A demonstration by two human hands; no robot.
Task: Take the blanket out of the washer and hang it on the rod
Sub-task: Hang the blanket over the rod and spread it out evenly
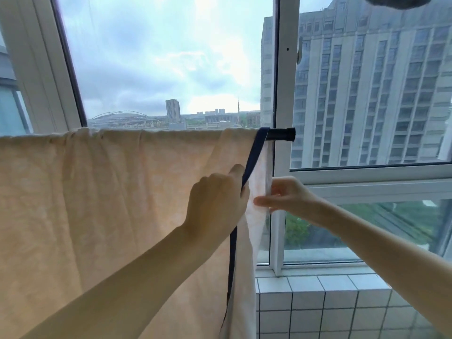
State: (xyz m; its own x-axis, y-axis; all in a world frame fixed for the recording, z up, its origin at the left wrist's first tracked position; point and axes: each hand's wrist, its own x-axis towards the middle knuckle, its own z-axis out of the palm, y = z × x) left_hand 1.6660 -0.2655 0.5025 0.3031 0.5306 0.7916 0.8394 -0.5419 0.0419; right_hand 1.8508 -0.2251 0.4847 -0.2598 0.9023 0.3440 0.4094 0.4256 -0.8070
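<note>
Against the window (pixel 285 69), the cream blanket (pixel 97 192) drapes over the black rod (pixel 281 134). My left hand (pixel 217 199) grips its navy hem (pixel 256 148), my right hand (pixel 286 196) pinches the rear layer. It looks soft and light, best held by its edges.

Blanket (pixel 97 192) matt soft cloth; rod (pixel 281 134) black, matt

The blanket (pixel 97 192) hangs over the rod (pixel 281 134) by the window (pixel 171 57). The left hand (pixel 217 199) grips its dark edge; the right hand (pixel 286 195) pinches the pale layer behind.
</note>
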